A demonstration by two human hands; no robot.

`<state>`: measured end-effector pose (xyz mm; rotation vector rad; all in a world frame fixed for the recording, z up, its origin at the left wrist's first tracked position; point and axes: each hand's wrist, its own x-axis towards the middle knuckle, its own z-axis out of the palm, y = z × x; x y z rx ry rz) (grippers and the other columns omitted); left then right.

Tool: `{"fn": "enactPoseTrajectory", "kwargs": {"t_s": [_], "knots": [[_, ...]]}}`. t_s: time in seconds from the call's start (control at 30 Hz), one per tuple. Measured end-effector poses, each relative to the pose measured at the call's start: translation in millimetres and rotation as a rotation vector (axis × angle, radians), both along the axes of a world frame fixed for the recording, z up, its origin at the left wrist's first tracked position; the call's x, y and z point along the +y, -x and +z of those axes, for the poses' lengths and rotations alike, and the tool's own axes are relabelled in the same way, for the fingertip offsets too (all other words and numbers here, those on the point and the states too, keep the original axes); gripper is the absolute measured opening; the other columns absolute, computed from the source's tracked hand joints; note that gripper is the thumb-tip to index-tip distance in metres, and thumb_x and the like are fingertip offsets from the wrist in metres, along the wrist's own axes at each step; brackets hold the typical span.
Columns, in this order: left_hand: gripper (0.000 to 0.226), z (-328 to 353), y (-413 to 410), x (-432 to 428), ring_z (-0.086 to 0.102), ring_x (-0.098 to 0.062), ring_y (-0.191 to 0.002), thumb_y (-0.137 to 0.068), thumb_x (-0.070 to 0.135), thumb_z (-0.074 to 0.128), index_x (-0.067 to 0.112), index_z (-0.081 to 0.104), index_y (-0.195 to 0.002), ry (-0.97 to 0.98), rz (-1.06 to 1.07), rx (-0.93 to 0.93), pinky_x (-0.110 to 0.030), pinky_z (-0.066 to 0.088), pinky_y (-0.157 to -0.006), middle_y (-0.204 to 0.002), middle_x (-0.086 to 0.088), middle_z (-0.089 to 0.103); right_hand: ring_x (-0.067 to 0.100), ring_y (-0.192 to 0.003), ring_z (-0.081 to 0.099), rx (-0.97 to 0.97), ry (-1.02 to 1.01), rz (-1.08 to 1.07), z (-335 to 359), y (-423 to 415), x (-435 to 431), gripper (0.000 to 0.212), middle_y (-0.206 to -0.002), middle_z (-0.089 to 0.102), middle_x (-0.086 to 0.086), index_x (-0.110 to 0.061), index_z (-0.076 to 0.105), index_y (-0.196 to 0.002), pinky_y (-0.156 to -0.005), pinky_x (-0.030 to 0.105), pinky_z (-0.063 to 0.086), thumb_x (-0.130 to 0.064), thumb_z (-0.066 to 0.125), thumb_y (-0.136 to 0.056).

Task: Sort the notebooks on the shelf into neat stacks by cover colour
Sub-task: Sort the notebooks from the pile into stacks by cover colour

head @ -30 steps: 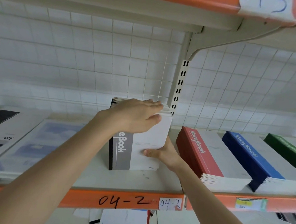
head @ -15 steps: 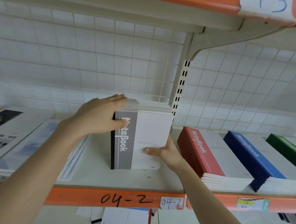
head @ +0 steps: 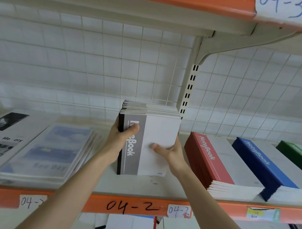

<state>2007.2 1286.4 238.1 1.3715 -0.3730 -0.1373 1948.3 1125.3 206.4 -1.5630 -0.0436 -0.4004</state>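
Observation:
A stack of grey-and-black notebooks (head: pixel 160 132) stands upright on its lower edge in the middle of the shelf (head: pixel 137 185). My left hand (head: pixel 118 141) grips its left, spine side, thumb across the grey band of the front cover. My right hand (head: pixel 171 153) grips the right side, thumb on the white front cover, fingers hidden behind. To the right lie a red notebook stack (head: pixel 207 162), a blue notebook stack (head: pixel 259 163) and a green notebook stack (head: pixel 295 155), each leaning flat with spines up.
Pale blue "Fine Day" booklets (head: pixel 46 154) and black-and-white "Memory" booklets (head: pixel 0 138) lie flat at the left. A slotted upright post (head: pixel 188 91) and wire grid stand behind the stack. The orange shelf edge (head: pixel 133 207) reads 04-2. More papers show below.
My left hand came off the top of the grey stack, slid down its left side and now grips the spine. My right hand moved up slightly along the right side.

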Motion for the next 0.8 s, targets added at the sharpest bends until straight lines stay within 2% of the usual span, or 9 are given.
{"fn": "enactPoseTrajectory", "kwargs": {"t_s": [0.1, 0.2, 0.33, 0.4, 0.53, 0.6, 0.67, 0.7, 0.8], "knots": [[0.035, -1, -2, 1, 0.063, 0.009, -0.067, -0.062, 0.027, 0.061, 0.024, 0.056, -0.096, -0.008, -0.006, -0.029, -0.007, 0.047, -0.06, -0.076, 0.016, 0.068, 0.011, -0.109, 0.06, 0.01, 0.028, -0.003, 1, -1, -3, 0.08, -0.117, 0.063, -0.002, -0.017, 0.045, -0.128, -0.083, 0.022, 0.051, -0.031, 0.078, -0.056], [0.036, 1, -3, 3, 0.062, 0.011, -0.069, -0.064, 0.027, 0.058, 0.025, 0.054, -0.1, -0.015, -0.016, -0.094, -0.005, 0.045, -0.061, -0.072, 0.025, 0.068, 0.008, -0.106, 0.061, 0.026, 0.047, 0.01, 0, -2, -8, 0.066, -0.115, 0.063, -0.003, -0.021, 0.046, -0.123, -0.08, 0.02, 0.051, -0.021, 0.077, -0.064], [0.074, 6, -4, 5, 0.064, 0.007, -0.081, -0.063, 0.028, 0.068, 0.011, 0.045, -0.131, -0.005, -0.006, -0.222, -0.008, 0.047, -0.07, -0.083, 0.024, 0.07, 0.009, -0.109, 0.059, 0.014, 0.048, 0.017, -2, -2, -8, 0.073, -0.118, 0.061, -0.002, -0.021, 0.044, -0.126, -0.081, 0.021, 0.051, -0.024, 0.078, -0.062], [0.088, 8, -3, 4, 0.064, 0.006, -0.084, -0.058, 0.035, 0.07, 0.007, 0.042, -0.136, -0.026, -0.016, -0.252, -0.009, 0.047, -0.07, -0.086, 0.023, 0.07, 0.01, -0.11, 0.059, 0.015, 0.053, 0.016, -1, -2, -6, 0.079, -0.118, 0.06, 0.0, -0.017, 0.042, -0.127, -0.082, 0.022, 0.051, -0.03, 0.077, -0.057], [0.065, 13, -1, 3, 0.062, 0.011, -0.078, -0.068, 0.022, 0.061, 0.013, 0.046, -0.13, -0.034, -0.011, -0.282, -0.006, 0.045, -0.067, -0.081, 0.027, 0.068, 0.014, -0.112, 0.058, 0.014, 0.045, 0.002, -2, -5, -6, 0.079, -0.12, 0.061, 0.002, -0.018, 0.045, -0.126, -0.086, 0.028, 0.052, -0.032, 0.078, -0.056], [0.072, 17, -1, 5, 0.058, 0.016, -0.088, -0.069, 0.018, 0.066, 0.028, 0.038, -0.134, -0.043, 0.024, -0.302, -0.006, 0.046, -0.075, -0.099, 0.029, 0.064, 0.017, -0.113, 0.058, 0.008, 0.062, -0.016, -3, -5, -7, 0.077, -0.121, 0.061, 0.004, -0.018, 0.047, -0.126, -0.091, 0.033, 0.051, -0.032, 0.078, -0.057], [0.085, 22, -5, 10, 0.044, 0.024, -0.107, -0.071, 0.016, 0.074, 0.027, 0.028, -0.142, -0.098, 0.109, -0.396, -0.003, 0.038, -0.091, -0.125, 0.027, 0.046, 0.018, -0.112, 0.059, 0.007, 0.082, -0.027, -3, -5, -9, 0.077, -0.121, 0.061, 0.005, -0.016, 0.047, -0.126, -0.091, 0.034, 0.051, -0.031, 0.078, -0.057], [0.083, 25, -7, 14, 0.037, 0.025, -0.116, -0.07, 0.025, 0.074, 0.025, 0.029, -0.141, -0.172, 0.145, -0.494, -0.005, 0.032, -0.099, -0.131, 0.025, 0.038, 0.016, -0.112, 0.059, 0.012, 0.09, -0.031, -4, -5, -11, 0.078, -0.12, 0.061, 0.004, -0.016, 0.046, -0.126, -0.089, 0.032, 0.052, -0.031, 0.079, -0.057], [0.073, 31, -15, 26, 0.035, 0.003, -0.131, -0.066, 0.054, 0.059, 0.018, 0.052, -0.129, -0.456, 0.184, -0.749, -0.029, 0.024, -0.112, -0.129, 0.021, 0.043, 0.008, -0.107, 0.061, 0.032, 0.105, -0.026, -3, -3, -15, 0.077, -0.116, 0.062, -0.002, -0.02, 0.047, -0.124, -0.08, 0.022, 0.052, -0.03, 0.08, -0.055]]}}
